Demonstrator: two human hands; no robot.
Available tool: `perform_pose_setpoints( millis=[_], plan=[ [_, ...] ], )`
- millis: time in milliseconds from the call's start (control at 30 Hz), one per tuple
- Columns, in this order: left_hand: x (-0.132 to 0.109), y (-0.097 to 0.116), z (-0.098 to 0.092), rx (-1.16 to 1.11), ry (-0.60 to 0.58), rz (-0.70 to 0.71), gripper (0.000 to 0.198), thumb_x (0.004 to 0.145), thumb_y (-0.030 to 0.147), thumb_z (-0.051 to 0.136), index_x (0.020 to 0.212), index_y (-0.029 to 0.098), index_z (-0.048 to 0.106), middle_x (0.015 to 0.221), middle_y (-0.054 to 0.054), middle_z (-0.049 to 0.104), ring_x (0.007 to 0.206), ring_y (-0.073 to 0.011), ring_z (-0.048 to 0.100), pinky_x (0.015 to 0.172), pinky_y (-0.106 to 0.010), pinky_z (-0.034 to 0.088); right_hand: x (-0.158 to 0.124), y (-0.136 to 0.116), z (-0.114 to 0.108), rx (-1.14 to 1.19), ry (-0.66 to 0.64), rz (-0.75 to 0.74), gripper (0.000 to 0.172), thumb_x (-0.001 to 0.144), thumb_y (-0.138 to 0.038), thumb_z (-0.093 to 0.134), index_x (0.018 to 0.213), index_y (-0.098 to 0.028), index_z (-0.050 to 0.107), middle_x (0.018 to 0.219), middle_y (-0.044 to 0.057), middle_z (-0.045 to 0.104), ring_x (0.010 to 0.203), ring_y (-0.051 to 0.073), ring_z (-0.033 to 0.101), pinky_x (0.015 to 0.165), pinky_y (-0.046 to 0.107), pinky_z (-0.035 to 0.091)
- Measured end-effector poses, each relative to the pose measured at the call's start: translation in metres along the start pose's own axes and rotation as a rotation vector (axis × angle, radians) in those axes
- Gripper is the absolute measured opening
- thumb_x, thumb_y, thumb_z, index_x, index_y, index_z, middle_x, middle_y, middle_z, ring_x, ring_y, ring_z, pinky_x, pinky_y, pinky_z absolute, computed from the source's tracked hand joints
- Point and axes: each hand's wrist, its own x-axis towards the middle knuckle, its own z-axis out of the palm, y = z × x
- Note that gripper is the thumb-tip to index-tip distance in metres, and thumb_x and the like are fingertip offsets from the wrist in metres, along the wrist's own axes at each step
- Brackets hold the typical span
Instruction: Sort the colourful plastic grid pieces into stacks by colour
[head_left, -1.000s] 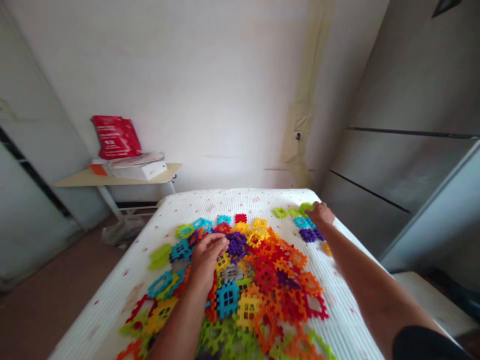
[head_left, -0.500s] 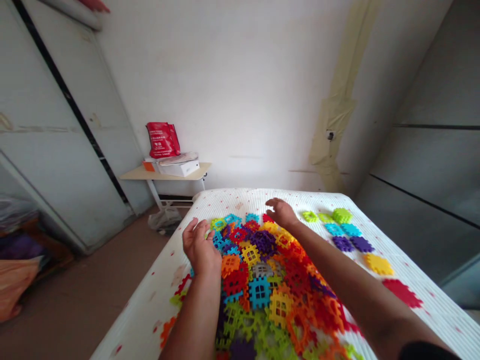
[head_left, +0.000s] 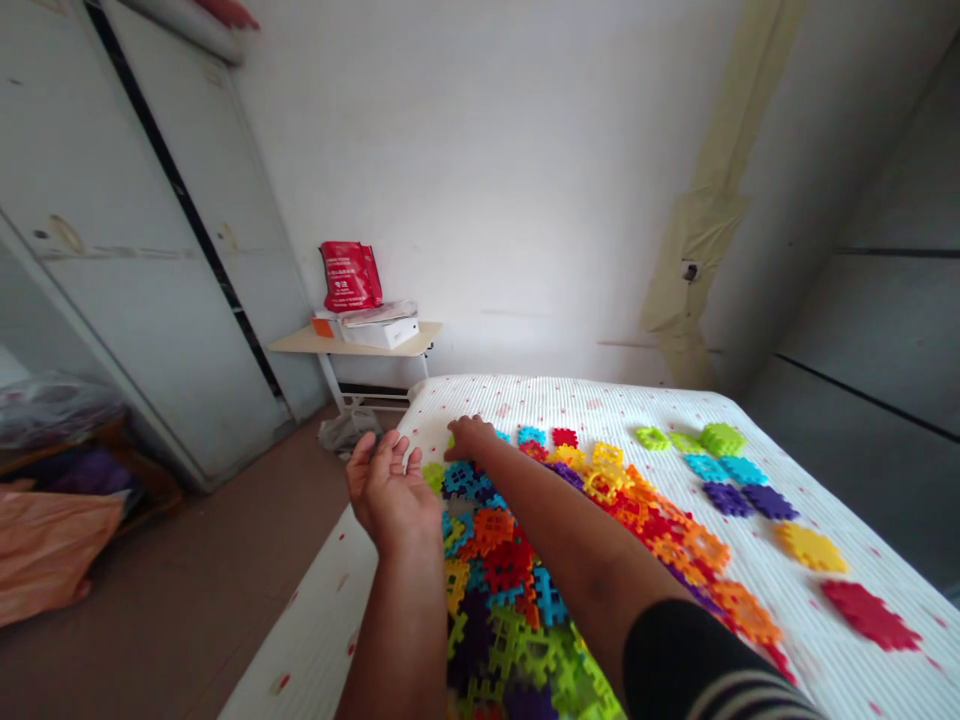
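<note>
My left hand (head_left: 394, 495) is palm up with its fingers apart, holding nothing, over the left edge of the pile of colourful plastic interlocking pieces (head_left: 506, 565). My right hand (head_left: 472, 438) reaches across to the pile's far left corner, fingers bent downward near a green piece; whatever lies under its fingertips is hidden. My right forearm passes over the middle of the pile. Blue pieces (head_left: 459, 478) lie just below my right hand.
On the right of the white bed-like surface (head_left: 600, 400) lie sorted pieces: green (head_left: 722, 439), light blue (head_left: 742, 470), purple (head_left: 770, 502), yellow (head_left: 811, 547) and red (head_left: 870, 612). A small table (head_left: 360, 347) with a red bag (head_left: 350, 275) stands behind left.
My right hand has swept left from the pile's far right side to its far left corner. My left hand stays beside the pile, its palm turned further up. The view has shifted left.
</note>
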Motion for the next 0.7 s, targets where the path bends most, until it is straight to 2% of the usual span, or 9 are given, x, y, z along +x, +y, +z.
perform_pose_setpoints(
  millis=[133,267,467,633,700],
  plan=[
    [0.003,0.000,-0.001,-0.026,0.023,-0.014,0.045,0.063,0.033,0.057,0.106,0.030,0.048,0.094,0.000,0.062,0.090,-0.0157,0.058,0.077,-0.032,0.042,0.002,-0.005,0.015,-0.011,-0.028,0.002,0.049,0.066,-0.035,0.064,0.112,-0.018,0.058,0.114,0.015,0.058,0.108,0.031,0.052,0.082,0.044,0.048],
    [0.000,-0.003,0.001,-0.107,0.022,-0.061,0.042,0.060,0.028,0.061,0.101,0.028,0.050,0.088,0.001,0.061,0.086,-0.0141,0.058,0.077,-0.031,0.042,0.001,0.004,0.014,-0.007,-0.045,0.013,0.050,0.062,-0.032,0.067,0.108,-0.016,0.059,0.111,0.016,0.060,0.104,0.029,0.056,0.079,0.037,0.049],
    [-0.008,-0.013,0.009,-0.178,0.018,-0.120,0.035,0.058,0.023,0.063,0.091,0.025,0.053,0.081,0.002,0.060,0.075,-0.0107,0.056,0.076,-0.029,0.040,-0.016,0.046,-0.017,0.086,-0.016,0.000,0.046,0.060,-0.026,0.067,0.104,-0.014,0.059,0.105,0.013,0.063,0.097,0.028,0.059,0.079,0.035,0.046],
    [-0.016,-0.020,0.014,-0.208,-0.008,-0.170,0.035,0.055,0.018,0.066,0.088,0.024,0.055,0.078,0.003,0.061,0.071,-0.0096,0.056,0.074,-0.027,0.040,-0.060,0.088,-0.048,0.284,0.018,-0.010,0.036,0.066,-0.022,0.062,0.101,-0.017,0.057,0.097,0.005,0.064,0.087,0.019,0.059,0.069,0.026,0.046],
    [-0.019,-0.023,0.015,-0.198,-0.037,-0.185,0.034,0.055,0.017,0.066,0.087,0.023,0.056,0.078,0.002,0.061,0.070,-0.0094,0.056,0.073,-0.027,0.040,-0.083,0.101,-0.052,0.502,0.037,-0.032,0.034,0.068,-0.019,0.058,0.101,-0.017,0.053,0.095,0.003,0.063,0.083,0.015,0.059,0.067,0.024,0.046]
  ],
)
